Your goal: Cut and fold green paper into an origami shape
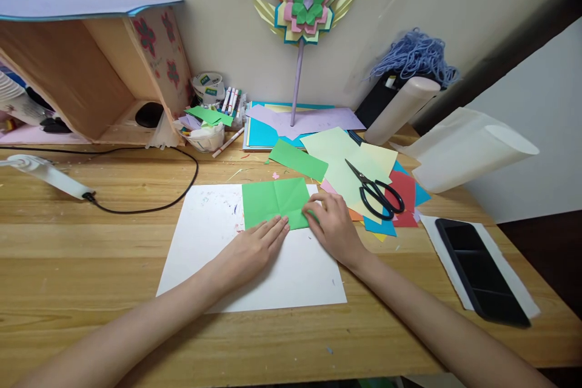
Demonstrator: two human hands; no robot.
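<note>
A green sheet of paper [268, 197] with crease lines lies on a larger white sheet [200, 260]. My left hand [259, 245] rests flat on its lower edge, fingers stretched out and pointing right. At the sheet's right edge, my right hand [330, 221] has its fingers curled and pinched on the green paper near the lower right corner. Just above, a green strip [297, 159] lies on the wood beside a pale yellow sheet [331, 154].
Black-handled scissors [375, 191] lie on coloured paper scraps at the right. A phone [482, 270] is further right. Behind stand a paper flower [308, 3], a scrap cup [207, 138] and a cardboard box [166, 66]. A black cable [191, 185] curves at the left.
</note>
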